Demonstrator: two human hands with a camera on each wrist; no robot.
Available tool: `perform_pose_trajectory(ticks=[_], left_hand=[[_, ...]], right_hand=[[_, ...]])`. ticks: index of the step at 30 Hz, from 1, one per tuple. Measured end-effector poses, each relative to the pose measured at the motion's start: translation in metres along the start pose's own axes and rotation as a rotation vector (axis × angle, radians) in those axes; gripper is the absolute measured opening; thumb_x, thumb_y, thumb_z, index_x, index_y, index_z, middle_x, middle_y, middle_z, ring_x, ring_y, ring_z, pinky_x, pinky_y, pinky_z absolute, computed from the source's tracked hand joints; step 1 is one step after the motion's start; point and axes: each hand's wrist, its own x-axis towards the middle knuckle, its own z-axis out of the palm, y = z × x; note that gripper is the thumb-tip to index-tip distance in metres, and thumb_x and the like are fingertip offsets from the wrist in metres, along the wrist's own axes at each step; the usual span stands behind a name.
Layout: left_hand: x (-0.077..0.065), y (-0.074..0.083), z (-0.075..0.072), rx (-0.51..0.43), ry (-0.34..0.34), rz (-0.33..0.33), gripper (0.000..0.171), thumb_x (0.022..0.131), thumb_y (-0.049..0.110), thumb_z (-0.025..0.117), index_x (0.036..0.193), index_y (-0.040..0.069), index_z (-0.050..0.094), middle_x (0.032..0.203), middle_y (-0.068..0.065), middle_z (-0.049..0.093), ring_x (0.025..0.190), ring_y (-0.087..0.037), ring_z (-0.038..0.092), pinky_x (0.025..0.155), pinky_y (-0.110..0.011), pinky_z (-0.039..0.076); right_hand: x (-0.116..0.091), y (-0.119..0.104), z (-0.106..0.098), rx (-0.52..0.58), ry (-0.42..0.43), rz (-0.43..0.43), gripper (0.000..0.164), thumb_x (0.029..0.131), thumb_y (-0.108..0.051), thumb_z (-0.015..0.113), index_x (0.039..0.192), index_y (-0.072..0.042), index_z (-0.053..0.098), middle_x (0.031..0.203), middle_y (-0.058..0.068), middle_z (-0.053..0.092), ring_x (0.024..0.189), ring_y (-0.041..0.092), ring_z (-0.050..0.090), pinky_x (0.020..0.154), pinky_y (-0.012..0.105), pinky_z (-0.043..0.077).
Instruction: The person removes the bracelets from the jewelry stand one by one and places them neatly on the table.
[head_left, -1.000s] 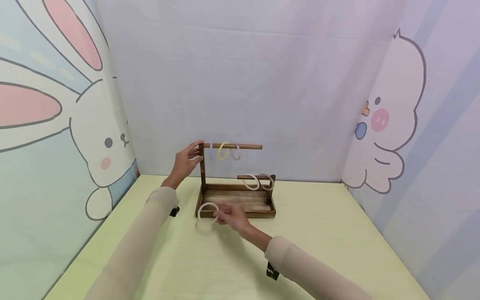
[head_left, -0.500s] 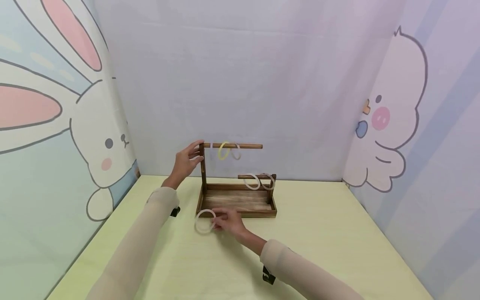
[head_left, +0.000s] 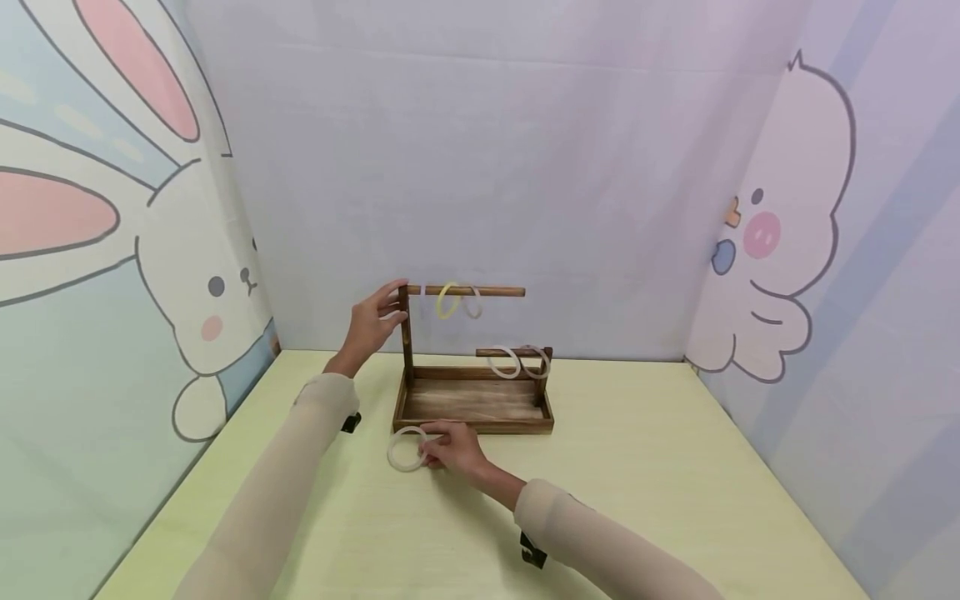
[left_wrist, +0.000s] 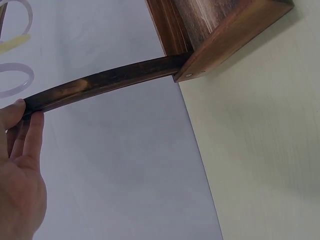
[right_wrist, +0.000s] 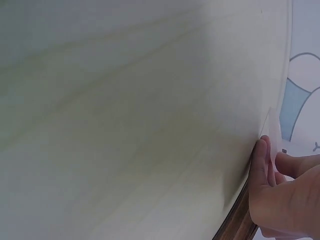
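A dark wooden stand with a tray base and two bars stands toward the back of the table. At the top of its tall left post, my left hand holds the wood between thumb and fingers; the left wrist view shows this grip on the post. My right hand pinches a pale, whitish bangle by its right side, in front of the tray's left front corner. In the right wrist view this bangle appears nearly edge-on between thumb and fingers.
On the upper bar hang a lavender bangle, a yellow bangle and a greyish bangle. The short lower bar carries two pale bangles. Printed cloth walls enclose the pale yellow table.
My right hand has brought the bangle down and slightly left, from over the tray's front edge to in front of it. The left hand has stayed on the post.
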Motion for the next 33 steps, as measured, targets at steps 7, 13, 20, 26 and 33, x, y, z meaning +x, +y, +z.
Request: perform_pose_trajectory(ticks=[7,13,20,26,33], left_hand=[[0.000,0.001,0.000,-0.001,-0.003,-0.020,0.065,0.092,-0.011,0.072,0.149,0.017,0.058,0.133,-0.025,0.066,0.117,-0.039,0.069,0.096,-0.049,0.060],[-0.001,0.002,-0.001,0.000,-0.001,-0.018,0.065,0.092,-0.011,0.072,0.149,0.017,0.058,0.132,-0.026,0.066,0.116,-0.040,0.070,0.096,-0.051,0.060],[-0.001,0.002,0.000,-0.015,0.003,-0.011,0.065,0.092,-0.011,0.072,0.148,0.016,0.059,0.132,-0.027,0.066,0.116,-0.042,0.069,0.095,-0.053,0.060],[-0.001,0.000,0.001,-0.002,0.002,-0.017,0.065,0.092,-0.010,0.073,0.149,0.016,0.058,0.130,-0.026,0.067,0.115,-0.039,0.070,0.094,-0.051,0.060],[-0.001,0.000,-0.001,-0.014,0.000,-0.012,0.065,0.092,-0.011,0.072,0.150,0.016,0.058,0.132,-0.026,0.067,0.115,-0.039,0.070,0.095,-0.053,0.059]], right_hand=[[0.001,0.001,0.000,-0.010,0.019,0.003,0.030,0.095,0.009,0.068,0.124,0.013,0.068,0.092,0.033,0.074,0.083,0.051,0.073,0.069,0.045,0.066],[0.002,0.003,-0.001,-0.017,0.044,0.010,0.027,0.092,0.009,0.072,0.118,0.014,0.071,0.088,0.030,0.074,0.080,0.049,0.075,0.068,0.045,0.066],[0.005,0.007,-0.001,-0.052,0.090,0.019,0.020,0.090,0.006,0.077,0.108,0.014,0.075,0.082,0.023,0.076,0.076,0.038,0.077,0.065,0.037,0.066],[0.005,0.009,-0.002,-0.048,0.111,0.018,0.017,0.088,0.006,0.078,0.102,0.015,0.075,0.081,0.022,0.076,0.076,0.040,0.077,0.066,0.037,0.066],[0.006,0.010,-0.004,-0.063,0.124,0.017,0.015,0.087,0.005,0.079,0.099,0.014,0.077,0.079,0.019,0.077,0.073,0.036,0.077,0.063,0.033,0.066]])
